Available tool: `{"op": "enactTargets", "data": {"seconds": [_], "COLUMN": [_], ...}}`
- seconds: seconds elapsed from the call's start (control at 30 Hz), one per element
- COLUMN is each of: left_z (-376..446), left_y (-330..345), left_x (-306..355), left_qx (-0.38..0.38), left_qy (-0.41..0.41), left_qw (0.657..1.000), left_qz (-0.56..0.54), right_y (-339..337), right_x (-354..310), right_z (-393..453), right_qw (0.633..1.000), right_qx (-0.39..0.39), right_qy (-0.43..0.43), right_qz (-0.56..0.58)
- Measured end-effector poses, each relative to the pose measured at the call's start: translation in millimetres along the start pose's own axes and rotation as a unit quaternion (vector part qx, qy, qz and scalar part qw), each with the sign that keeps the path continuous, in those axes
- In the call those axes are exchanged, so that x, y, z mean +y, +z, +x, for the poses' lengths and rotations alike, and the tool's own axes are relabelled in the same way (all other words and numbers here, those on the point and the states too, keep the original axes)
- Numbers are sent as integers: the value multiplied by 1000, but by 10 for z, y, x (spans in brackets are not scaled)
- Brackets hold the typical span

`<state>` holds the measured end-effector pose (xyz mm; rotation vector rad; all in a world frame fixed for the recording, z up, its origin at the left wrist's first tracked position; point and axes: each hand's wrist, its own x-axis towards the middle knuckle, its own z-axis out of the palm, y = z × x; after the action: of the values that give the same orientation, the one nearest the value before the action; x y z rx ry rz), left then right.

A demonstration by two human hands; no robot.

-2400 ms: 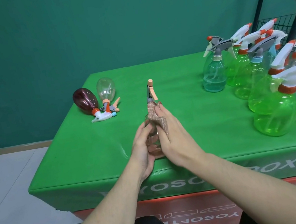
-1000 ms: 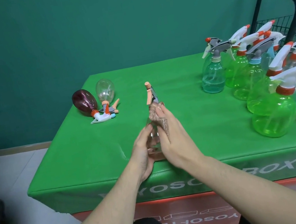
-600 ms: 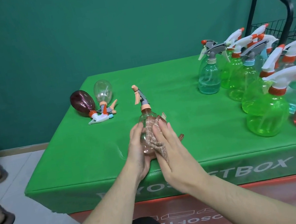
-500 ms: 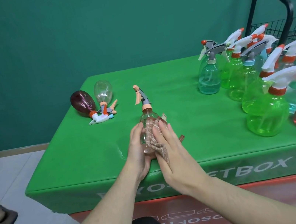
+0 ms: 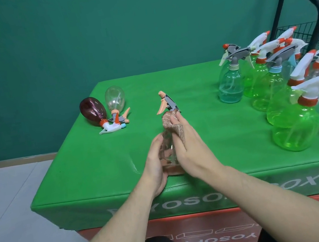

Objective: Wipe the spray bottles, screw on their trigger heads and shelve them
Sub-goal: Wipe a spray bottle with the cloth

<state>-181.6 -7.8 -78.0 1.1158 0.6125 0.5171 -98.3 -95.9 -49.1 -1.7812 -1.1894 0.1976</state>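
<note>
- Clear pinkish plastic, the spray bottle [image 5: 168, 153] stands upright at the green table's [image 5: 99, 168] near edge, trigger head [image 5: 167, 104] pointing away and left.
- Left hand [image 5: 157, 163] cups the bulbous body.
- Right hand [image 5: 188, 147] presses a knobbly brown cloth [image 5: 173, 126] round the neck, fingers curled on it.

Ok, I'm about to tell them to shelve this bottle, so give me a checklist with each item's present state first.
1. Bottle held: ok. The left hand grips the clear bottle low on the body.
2. Wiping finished: not ok. The right hand presses the brown cloth to the bottle's neck.
3. Trigger head on: ok in that the orange and grey trigger head sits on top; tightness cannot tell.
4. Bottle clean: cannot tell.
5. Shelf reachable: cannot tell. Only part of the black wire rack shows, behind the standing bottles.
</note>
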Motion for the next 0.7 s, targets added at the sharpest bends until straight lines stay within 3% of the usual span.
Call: {"op": "enactTargets", "data": {"seconds": [0.17, 0.7], "left_z": [-21, -97], "left_y": [17, 39], "left_x": [22, 76], "left_qx": [-4, 26], "left_qy": [-2, 32], "left_qw": [1000, 993], "left_qz": [4, -110], "right_y": [70, 98], "right_x": [56, 102], "right_z": [145, -443], "right_qw": [999, 996], "right_qx": [24, -44], "right_qy": [39, -55], "right_qz": [27, -60]}}
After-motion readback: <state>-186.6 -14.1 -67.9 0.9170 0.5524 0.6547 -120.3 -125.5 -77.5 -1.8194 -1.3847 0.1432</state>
